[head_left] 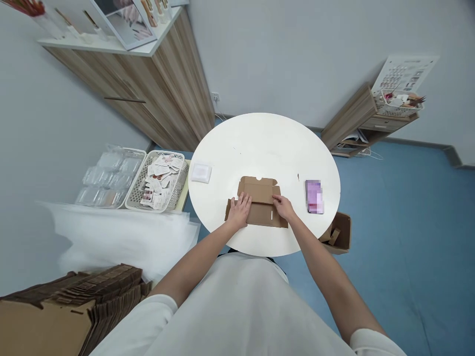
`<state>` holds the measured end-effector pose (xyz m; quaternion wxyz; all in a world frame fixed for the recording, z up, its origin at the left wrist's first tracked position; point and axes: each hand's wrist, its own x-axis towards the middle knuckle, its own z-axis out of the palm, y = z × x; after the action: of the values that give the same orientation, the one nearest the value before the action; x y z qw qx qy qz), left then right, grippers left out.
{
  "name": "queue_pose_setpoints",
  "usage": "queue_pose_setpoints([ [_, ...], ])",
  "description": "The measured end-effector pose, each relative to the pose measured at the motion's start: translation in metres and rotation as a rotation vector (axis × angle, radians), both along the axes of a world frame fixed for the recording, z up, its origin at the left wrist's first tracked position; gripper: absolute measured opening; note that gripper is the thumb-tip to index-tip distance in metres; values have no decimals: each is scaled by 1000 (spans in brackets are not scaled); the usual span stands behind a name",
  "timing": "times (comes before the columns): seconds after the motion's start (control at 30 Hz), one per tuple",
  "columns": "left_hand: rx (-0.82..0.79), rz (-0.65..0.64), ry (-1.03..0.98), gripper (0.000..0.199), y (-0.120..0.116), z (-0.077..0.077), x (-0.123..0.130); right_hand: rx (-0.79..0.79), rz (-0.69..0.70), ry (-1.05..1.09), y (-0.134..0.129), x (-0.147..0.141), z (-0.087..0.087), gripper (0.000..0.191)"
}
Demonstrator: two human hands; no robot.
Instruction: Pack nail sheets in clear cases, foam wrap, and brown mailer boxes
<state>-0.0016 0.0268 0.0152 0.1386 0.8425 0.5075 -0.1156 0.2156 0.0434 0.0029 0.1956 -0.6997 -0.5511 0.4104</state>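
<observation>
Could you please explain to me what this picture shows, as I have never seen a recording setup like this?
There is no robot here: a person works with two bare hands. The single picture comes from a camera worn on the head, looking forward and down, so the person's left is on the picture's left.

The left hand lies with fingers spread on a creased brown cardboard sheet. The right hand has its fingertips at the sheet's right side; how firmly they grip is hard to tell.

The sheet lies on a round white table, between a small white packet on the left and a purple, partly pixelated item on the right.
</observation>
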Motion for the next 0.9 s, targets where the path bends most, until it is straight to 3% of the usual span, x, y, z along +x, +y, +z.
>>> queue_pose_setpoints([
  [0.07, 0, -6, -14, 106, 0, 0, 0, 105, 93, -178, -8, -1, 8, 62],
  [0.13, 0, -11, -28, 106, 0, 1, 1, 198, 286, -338, -17, -4, 13, 85],
  [0.2, -1, -11, -38, 106, 1, 3, 2, 218, 520, -441, -26, -8, 13, 103],
  [0.27, 4, -11, -48, 106, 2, 6, 1, 186, 643, -526, -32, -12, 10, 114],
  [0.4, 83, 90, -114, 111, -5, 7, -20, 140, 629, -613, -35, -16, 1, 114],
  [0.47, 105, 259, -161, 111, -14, 1, -41, 138, 621, -599, -34, -17, -1, 114],
  [0.57, 20, 609, -254, 88, -33, -14, -73, 144, 612, -547, -33, -18, -4, 113],
  [0.67, -32, 620, -440, 59, -45, -27, -89, 147, 590, -489, -34, -21, -8, 112],
  [0.73, -52, 591, -573, 50, -46, -31, -88, 148, 587, -457, -35, -25, -9, 112],
  [0.9, -102, 780, -690, 38, -34, -30, -69, 131, 592, -410, -38, -38, -9, 113],
])
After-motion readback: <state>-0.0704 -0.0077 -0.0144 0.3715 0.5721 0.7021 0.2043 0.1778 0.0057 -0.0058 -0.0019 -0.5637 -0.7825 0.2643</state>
